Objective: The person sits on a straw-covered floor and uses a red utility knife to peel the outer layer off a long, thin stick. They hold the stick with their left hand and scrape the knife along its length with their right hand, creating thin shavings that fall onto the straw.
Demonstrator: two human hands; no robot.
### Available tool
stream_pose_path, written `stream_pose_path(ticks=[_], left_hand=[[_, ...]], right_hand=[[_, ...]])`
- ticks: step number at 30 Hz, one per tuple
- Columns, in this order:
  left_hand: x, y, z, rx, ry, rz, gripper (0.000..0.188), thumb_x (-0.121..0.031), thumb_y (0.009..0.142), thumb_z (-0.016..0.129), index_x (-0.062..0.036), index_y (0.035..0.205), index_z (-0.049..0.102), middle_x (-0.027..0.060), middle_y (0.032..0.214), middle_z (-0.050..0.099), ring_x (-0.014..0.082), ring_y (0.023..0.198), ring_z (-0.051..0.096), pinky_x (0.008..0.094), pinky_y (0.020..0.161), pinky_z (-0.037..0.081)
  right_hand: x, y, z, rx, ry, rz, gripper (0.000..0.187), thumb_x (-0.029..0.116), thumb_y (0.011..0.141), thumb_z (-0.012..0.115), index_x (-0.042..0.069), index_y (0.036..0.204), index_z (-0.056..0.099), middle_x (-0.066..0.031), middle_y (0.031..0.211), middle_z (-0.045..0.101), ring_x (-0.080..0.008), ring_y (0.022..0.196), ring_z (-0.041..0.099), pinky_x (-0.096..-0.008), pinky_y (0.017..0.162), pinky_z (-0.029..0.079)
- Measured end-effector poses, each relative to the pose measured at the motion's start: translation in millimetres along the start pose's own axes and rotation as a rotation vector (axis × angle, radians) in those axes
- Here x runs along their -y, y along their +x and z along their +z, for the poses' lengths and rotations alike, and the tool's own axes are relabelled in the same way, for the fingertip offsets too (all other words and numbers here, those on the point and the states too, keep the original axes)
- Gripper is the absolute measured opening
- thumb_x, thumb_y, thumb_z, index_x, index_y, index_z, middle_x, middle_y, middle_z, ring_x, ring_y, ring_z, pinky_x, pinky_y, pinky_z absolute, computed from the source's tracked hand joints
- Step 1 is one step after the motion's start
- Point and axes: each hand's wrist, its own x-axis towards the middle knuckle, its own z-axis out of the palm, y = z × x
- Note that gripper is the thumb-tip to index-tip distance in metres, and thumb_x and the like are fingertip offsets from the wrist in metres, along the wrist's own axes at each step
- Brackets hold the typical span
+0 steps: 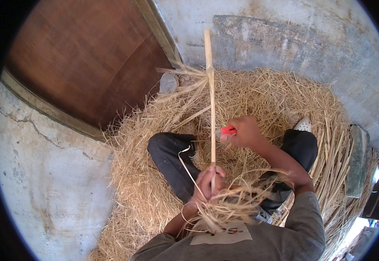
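A long pale dried stalk (207, 48) stands out away from my body, with strips of dry leaf hanging from a joint partway along it. My left hand (210, 183) is closed around the near part of the stalk, with a bundle of loose dry strips (235, 204) spread beside it at my chest. In my closed right hand (246, 132) is a red-handled knife (228, 130). Its short greyish blade lies at the stalk's right side, above my left hand; whether it cuts in is too blurred to tell.
Straw (259, 93) covers the ground around my bent legs. Several bare stalks (328, 161) lie to the right, beside a grey-green stone slab (357, 161). A brown door (85, 56) is at the far left, a small rock (168, 82) by its corner, and a worn wall (285, 48) ahead.
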Motion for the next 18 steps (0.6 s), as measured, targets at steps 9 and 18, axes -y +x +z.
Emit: stream_pose_path(ticks=[9, 18], left_hand=[[11.2, 8.1, -15.2, -0.038, -0.103, -0.105, 0.037, -0.040, 0.103, 0.037, -0.0081, 0.085, 0.046, -0.0013, 0.044, 0.037, 0.0093, 0.032, 0.033, 0.0228, 0.034, 0.028], [5.6, -4.8, -10.2, -0.103, -0.183, -0.243, 0.035, -0.039, 0.101, 0.043, -0.0107, 0.083, 0.051, -0.0022, 0.053, 0.041, 0.0084, 0.040, 0.041, 0.0229, 0.039, 0.037]], right_hand=[[12.2, -5.0, 3.9, 0.052, -0.001, -0.193, 0.065, 0.073, 0.070, 0.062, 0.010, 0.059, 0.053, -0.0077, 0.050, 0.050, -0.0293, 0.045, 0.053, -0.0399, 0.045, 0.041], [17.5, -1.8, -3.6, 0.022, -0.080, -0.118, 0.070, 0.079, 0.065, 0.060, 0.011, 0.058, 0.050, -0.0066, 0.051, 0.050, -0.0275, 0.046, 0.054, -0.0390, 0.047, 0.043]])
